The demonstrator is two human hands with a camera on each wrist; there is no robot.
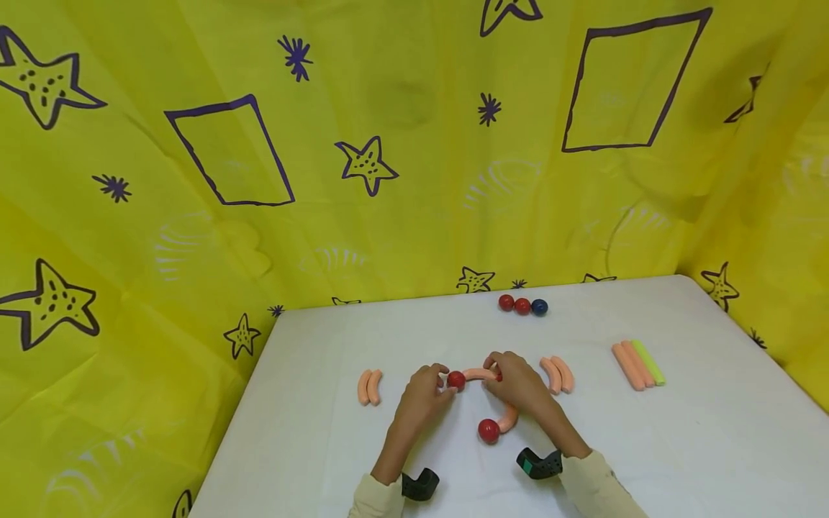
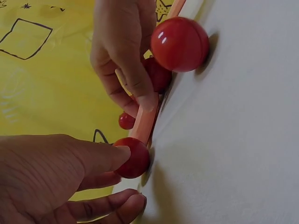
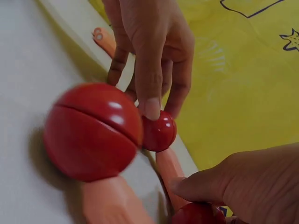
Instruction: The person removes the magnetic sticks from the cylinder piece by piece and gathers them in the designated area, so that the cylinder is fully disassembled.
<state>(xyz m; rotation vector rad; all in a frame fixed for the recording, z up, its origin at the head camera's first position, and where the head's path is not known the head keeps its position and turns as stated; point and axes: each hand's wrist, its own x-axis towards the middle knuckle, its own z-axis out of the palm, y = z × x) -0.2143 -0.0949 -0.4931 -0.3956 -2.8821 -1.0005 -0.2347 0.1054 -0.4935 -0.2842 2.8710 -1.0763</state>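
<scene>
Several red balls and peach sticks form a joined chain on the white table. My left hand [image 1: 422,394] pinches the red ball [image 1: 456,380] at the chain's left end, the thumb on its near side in the left wrist view. A slightly curved peach stick [image 1: 478,374] runs from that ball to another red ball [image 2: 158,74], partly hidden by my right hand [image 1: 514,380]. That hand pinches the stick close to this second ball, its thumb [image 3: 182,185] on the stick. A curved peach stick [image 1: 509,417] leads nearer me to a third red ball [image 1: 488,432].
Two curved peach sticks [image 1: 369,387] lie left of my hands, two more [image 1: 558,374] to the right. Straight peach sticks [image 1: 628,365] and a green stick [image 1: 648,362] lie farther right. Two red balls [image 1: 514,305] and a blue ball [image 1: 540,307] sit near the table's back edge.
</scene>
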